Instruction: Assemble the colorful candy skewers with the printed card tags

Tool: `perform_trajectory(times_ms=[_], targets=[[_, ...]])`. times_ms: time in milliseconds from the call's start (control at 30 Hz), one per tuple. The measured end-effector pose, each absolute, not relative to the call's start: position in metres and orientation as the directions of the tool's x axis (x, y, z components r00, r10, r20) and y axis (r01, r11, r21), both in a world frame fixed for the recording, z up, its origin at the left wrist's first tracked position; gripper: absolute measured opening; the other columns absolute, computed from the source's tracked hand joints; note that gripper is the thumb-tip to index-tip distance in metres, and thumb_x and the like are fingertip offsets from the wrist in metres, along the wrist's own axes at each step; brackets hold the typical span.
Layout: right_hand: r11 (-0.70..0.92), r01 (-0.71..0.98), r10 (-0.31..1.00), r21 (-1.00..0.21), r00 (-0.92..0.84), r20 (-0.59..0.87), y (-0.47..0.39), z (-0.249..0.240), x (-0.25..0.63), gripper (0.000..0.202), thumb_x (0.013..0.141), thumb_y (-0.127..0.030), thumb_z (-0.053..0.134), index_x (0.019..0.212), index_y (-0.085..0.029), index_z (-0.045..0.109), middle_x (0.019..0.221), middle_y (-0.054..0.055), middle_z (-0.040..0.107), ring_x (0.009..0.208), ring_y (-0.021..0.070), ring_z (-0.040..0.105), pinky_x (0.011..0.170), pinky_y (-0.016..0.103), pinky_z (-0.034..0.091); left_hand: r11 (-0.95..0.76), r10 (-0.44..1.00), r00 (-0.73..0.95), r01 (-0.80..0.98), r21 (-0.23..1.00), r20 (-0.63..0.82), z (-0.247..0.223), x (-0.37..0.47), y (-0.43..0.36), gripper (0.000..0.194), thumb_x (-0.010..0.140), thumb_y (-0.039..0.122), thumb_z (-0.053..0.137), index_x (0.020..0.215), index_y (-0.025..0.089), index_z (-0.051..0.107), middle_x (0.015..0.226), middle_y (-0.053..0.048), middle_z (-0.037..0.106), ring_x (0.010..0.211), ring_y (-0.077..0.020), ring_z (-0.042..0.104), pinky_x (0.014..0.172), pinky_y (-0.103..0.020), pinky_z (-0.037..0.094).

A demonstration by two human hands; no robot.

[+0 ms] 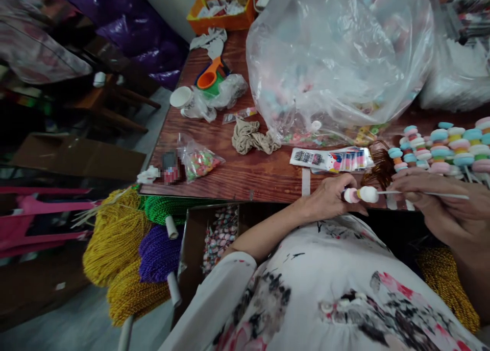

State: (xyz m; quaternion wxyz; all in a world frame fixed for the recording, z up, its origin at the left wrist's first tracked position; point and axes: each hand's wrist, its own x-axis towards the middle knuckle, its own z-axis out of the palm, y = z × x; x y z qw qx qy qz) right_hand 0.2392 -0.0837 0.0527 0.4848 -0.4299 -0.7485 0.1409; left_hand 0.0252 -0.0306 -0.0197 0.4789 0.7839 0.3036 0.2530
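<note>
beads (352, 195) in white, pink and yellow are sitting in a short row at the left hand (327, 197), by the front edge of the wooden table (233, 180). the left hand is holding the row narrowly at one end, fingers curling around it. the right hand (444, 208) is pinching a thin white stick (447, 194), which is reaching from the white end bead and passing among the right fingers; whether it is running through the whole row, i cannot tell.

above the right hand, pastel bead skewers (455, 146) are lying close together, with amber-brown loops (378, 162) resting just beside them. printed cards (310, 158) are fanning out on the tabletop above the left hand. behind these, a big clear plastic bag (337, 49) is bulging with pastel pieces. further left, a crumpled tan cloth (247, 136) and a small clear bag (201, 162) of red and green pieces are lying apart. below the table, a cardboard box (193, 238) is holding small beads, and yellow cord (115, 238) is hanging beside purple cord (158, 254).
</note>
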Motion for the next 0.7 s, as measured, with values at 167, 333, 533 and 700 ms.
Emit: perform_trajectory(times_ms=[167,333,533,700], targets=[[0.593,0.627,0.702,-0.505,-0.095,0.706,-0.087,0.048,0.25,0.033,0.073,-0.006,0.068,0.1,-0.024,0.074,0.082,0.002,0.075,0.079,0.0215,0.072,0.082,0.039,0.06,-0.43,0.687,0.701,0.181,0.885,0.19,-0.025,0.016,-0.028,0.066,0.077,0.024,0.071,0.136,0.021,0.042,0.129,-0.011,0.061,0.114,-0.024,0.06,0.095,-0.036,0.049],[0.364,0.456,0.905,-0.812,0.031,0.423,-0.091,0.054,0.251,0.016,0.08,-0.012,0.067,0.089,-0.023,0.075,0.083,0.002,0.074,0.081,0.0202,0.072,0.075,0.035,0.059,-0.509,0.596,0.761,0.111,0.854,0.256,-0.033,0.009,-0.027,0.078,0.08,0.012,0.057,0.151,0.019,0.025,0.125,-0.011,0.063,0.114,-0.0224,0.062,0.097,-0.035,0.048],[0.127,0.041,0.956,-0.991,0.263,0.133,-0.082,0.053,0.255,0.006,0.076,-0.02,0.073,0.082,-0.022,0.075,0.077,0.006,0.075,0.05,0.0197,0.066,0.045,0.034,0.056,-0.411,0.61,0.768,0.098,0.906,0.193,-0.035,0.004,-0.025,0.086,0.079,0.04,0.071,0.15,0.018,0.028,0.101,-0.006,0.068,0.086,-0.0146,0.064,0.08,-0.025,0.051],[0.128,-0.066,0.945,-0.99,0.311,0.101,-0.081,0.044,0.256,0.005,0.072,-0.022,0.076,0.074,-0.018,0.074,0.07,0.007,0.072,0.059,0.0228,0.069,0.049,0.036,0.059,-0.31,0.67,0.733,0.134,0.941,0.116,-0.036,0.002,-0.024,0.07,0.07,0.051,0.076,0.126,0.012,0.06,0.086,-0.004,0.066,0.072,-0.012,0.059,0.071,-0.023,0.047]])
